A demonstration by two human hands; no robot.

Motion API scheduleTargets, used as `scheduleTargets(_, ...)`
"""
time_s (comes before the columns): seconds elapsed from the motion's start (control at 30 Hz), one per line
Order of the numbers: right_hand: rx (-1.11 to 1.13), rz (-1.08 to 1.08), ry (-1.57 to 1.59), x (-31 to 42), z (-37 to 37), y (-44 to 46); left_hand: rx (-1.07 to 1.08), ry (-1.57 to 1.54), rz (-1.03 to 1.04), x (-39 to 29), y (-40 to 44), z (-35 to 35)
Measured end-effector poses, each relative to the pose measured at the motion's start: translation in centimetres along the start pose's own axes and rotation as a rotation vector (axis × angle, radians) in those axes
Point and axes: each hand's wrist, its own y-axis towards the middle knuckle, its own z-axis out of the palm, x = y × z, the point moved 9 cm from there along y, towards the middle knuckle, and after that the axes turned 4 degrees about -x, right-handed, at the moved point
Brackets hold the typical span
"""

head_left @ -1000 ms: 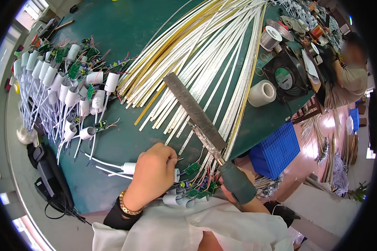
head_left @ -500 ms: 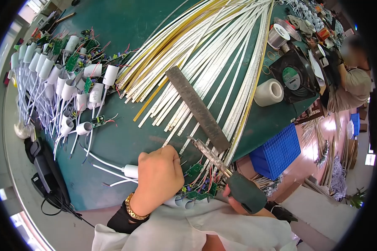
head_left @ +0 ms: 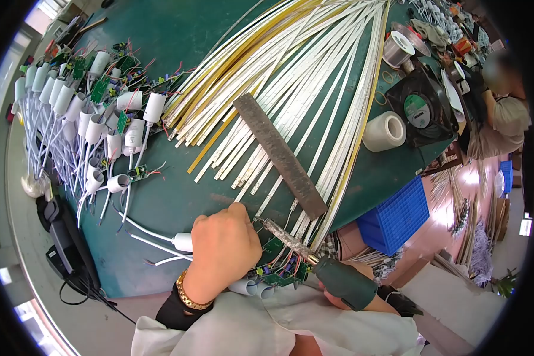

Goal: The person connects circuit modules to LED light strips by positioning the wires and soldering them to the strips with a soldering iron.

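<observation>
Soldering iron (head_left: 310,257) dips toward the left hand (head_left: 226,242)!

Its tip (head_left: 263,222) is by a pale strip's (head_left: 268,197) near end. Left fingers bunch together, what they pinch hidden; right hand (head_left: 334,299), partly hidden, curls round the handle (head_left: 345,283). Fan (head_left: 433,104) label (head_left: 417,111)? Print too small to read. White caps (head_left: 95,129) crowd the green tabletop's (head_left: 136,276) left; blue crate (head_left: 394,216), right; pink floor (head_left: 441,236) beyond.

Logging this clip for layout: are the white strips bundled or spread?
Spread: the white strips fan out toward the near side, green tabletop showing between several.
</observation>
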Motion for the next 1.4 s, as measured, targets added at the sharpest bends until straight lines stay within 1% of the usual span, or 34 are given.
scheduleTargets(0.07,-0.107,-0.074,0.01,0.9,-0.2,0.8,0.009,0.001,0.005,-0.1,0.1,-0.1)
scheduleTargets(0.1,-0.108,-0.071,0.012,0.7,-0.5,0.8,0.021,-0.002,0.002,-0.1,0.1,-0.1)
scheduleTargets(0.17,0.16,0.066,-0.071,-1.2,1.2,0.3,0.033,-0.007,-0.002,0.0,0.1,0.0)
scheduleTargets(0.2,0.162,0.067,-0.07,-1.1,1.2,0.4,0.033,-0.013,-0.003,0.0,0.1,0.0)
scheduleTargets(0.27,0.142,0.135,-0.124,-0.8,0.9,0.6,0.033,-0.019,-0.008,0.3,0.2,0.0)
scheduleTargets(0.3,0.147,0.135,-0.125,-0.5,0.8,0.9,0.017,-0.029,0.036,0.1,0.2,-0.1)
scheduleTargets(0.33,0.072,-0.021,-0.163,1.3,0.0,1.5,-0.001,-0.04,0.081,-0.2,0.2,-0.3)
scheduleTargets(0.37,-0.004,-0.177,-0.2,2.9,-0.6,1.7,-0.002,-0.041,0.077,-0.2,0.2,-0.3)
scheduleTargets(0.5,-0.076,-0.195,-0.149,3.8,-1.3,2.0,-0.001,-0.049,0.081,-0.3,0.3,-0.4)
scheduleTargets(0.57,0.024,-0.302,-0.405,6.0,-1.3,2.7,-0.001,-0.051,0.087,-0.3,0.3,-0.4)
scheduleTargets(0.6,0.024,-0.3,-0.405,5.5,-1.1,2.5,0.001,-0.051,0.085,-0.3,0.3,-0.3)
scheduleTargets(0.67,-0.132,-0.362,-0.203,4.8,-1.9,1.7,0.003,-0.052,0.081,-0.3,0.3,-0.3)
scheduleTargets(0.8,-0.163,-0.345,-0.114,5.2,-2.3,2.1,0.012,-0.038,0.085,-0.3,0.2,-0.3)
scheduleTargets(1.0,-0.139,-0.346,-0.228,2.9,-2.2,0.0,0.013,-0.059,0.089,-0.1,0.2,-0.3)
scheduleTargets(1.07,0.21,0.084,-0.21,-1.3,0.0,-0.7,0.019,-0.06,0.095,-0.2,0.2,-0.2)
scheduleTargets(1.1,0.206,0.086,-0.209,-1.7,0.2,-1.0,0.024,-0.049,0.096,-0.2,0.2,-0.2)
scheduleTargets(1.17,0.129,-0.08,-0.287,-1.1,0.1,-1.2,0.031,-0.039,0.099,-0.3,0.2,-0.1)
scheduleTargets(1.2,0.128,-0.079,-0.286,-0.2,0.1,-0.5,0.036,-0.039,0.099,-0.3,0.2,-0.1)
scheduleTargets(1.27,-0.281,-0.276,0.05,4.6,-3.9,1.3,0.04,-0.037,0.099,-0.2,0.2,-0.1)
scheduleTargets(1.3,-0.281,-0.277,0.052,5.0,-4.4,1.4,0.035,-0.047,0.106,-0.3,0.1,-0.2)
scheduleTargets(1.37,0.036,-0.072,-0.119,3.6,-2.3,1.9,0.03,-0.057,0.113,-0.3,0.1,-0.3)
scheduleTargets(1.4,0.035,-0.073,-0.119,2.5,-1.8,1.4,0.031,-0.048,0.115,-0.3,0.1,-0.2)
